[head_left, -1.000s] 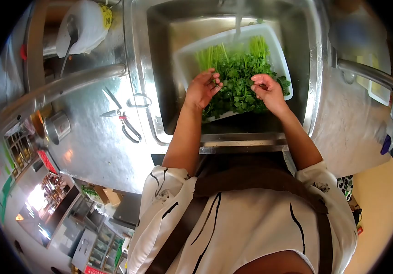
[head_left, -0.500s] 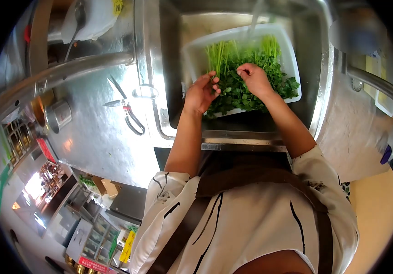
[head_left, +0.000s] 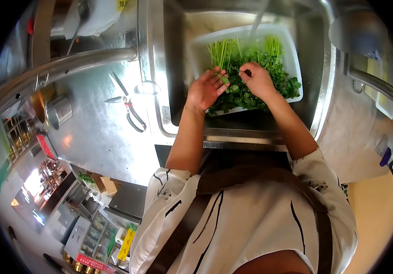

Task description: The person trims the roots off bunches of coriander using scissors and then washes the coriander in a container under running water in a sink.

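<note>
Leafy green herbs [head_left: 237, 98] with pale stems lie in a white rectangular tub [head_left: 295, 59], which sits tilted in a steel sink [head_left: 316, 82]. My left hand [head_left: 207, 90] is at the tub's left side, palm up, its fingers curled around a small green leaf [head_left: 224, 78]. Over the middle of the herbs, my right hand [head_left: 256, 80] has thumb and forefinger pinched together; what lies between them is too small to make out. A blurred stream of water [head_left: 258, 23] falls at the tub's far side.
Open scissors [head_left: 128, 102] with red and black handles lie on the steel counter left of the sink, beside a metal ring [head_left: 147, 87]. A metal cup [head_left: 59, 112] stands farther left. Curved steel pipes [head_left: 86, 59] cross both sides. A white bag [head_left: 98, 20] is at the upper left.
The view has shifted, so the sink appears farther right. My right hand has moved inward and closed to a pinch. A leaf now shows at my left fingers, and that palm has turned upward.
</note>
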Demonstrator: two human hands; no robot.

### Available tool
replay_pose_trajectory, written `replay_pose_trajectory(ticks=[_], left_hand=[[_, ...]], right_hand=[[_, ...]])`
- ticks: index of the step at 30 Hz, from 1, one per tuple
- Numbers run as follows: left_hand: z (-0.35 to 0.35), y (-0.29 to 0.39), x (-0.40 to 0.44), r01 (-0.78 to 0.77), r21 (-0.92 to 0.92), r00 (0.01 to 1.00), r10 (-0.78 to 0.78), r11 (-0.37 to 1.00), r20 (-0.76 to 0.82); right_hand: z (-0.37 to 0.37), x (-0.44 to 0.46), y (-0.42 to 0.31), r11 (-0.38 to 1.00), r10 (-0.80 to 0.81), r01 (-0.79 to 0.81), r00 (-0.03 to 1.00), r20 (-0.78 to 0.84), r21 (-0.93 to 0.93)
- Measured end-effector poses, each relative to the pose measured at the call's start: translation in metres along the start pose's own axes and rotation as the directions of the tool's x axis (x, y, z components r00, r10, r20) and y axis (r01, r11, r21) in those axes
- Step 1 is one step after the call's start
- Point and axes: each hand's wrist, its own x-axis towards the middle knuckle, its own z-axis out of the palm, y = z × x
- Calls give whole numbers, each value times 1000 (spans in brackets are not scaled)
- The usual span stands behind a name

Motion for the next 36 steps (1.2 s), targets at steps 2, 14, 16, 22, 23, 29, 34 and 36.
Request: replay_pose_trajectory(ticks=[2,14,16,22,23,29,34,36], left_hand=[[0,-4,3,32,-3,999,-32,999,-13],[18,-15,-22,-20,447,996,57,895,-71],[11,-10,-19,-52,614,979,161,788,-123],[-13,-5,13,-120,829,894,422,547,-149],[-8,-6,17,-124,837,891,431,534,-143],[1,-21,50,46,935,871,444,351,-209],[17,-26,62,125,952,814,520,278,-259],[14,-24,66,97,939,834,488,330,-258]], right_hand=[[0,-10,-10,968,113,-136,987,116,212],[-12,-52,-3,911,80,-139,983,165,388],[-23,-59,8,867,180,-161,984,5,471],[-71,-60,45,715,383,-109,887,-257,690],[-78,-62,48,717,415,-118,865,-284,687],[-87,-63,60,695,431,-61,833,-347,717],[-86,-63,48,782,401,-102,838,-371,615],[-86,-59,48,801,371,-85,847,-380,593]])
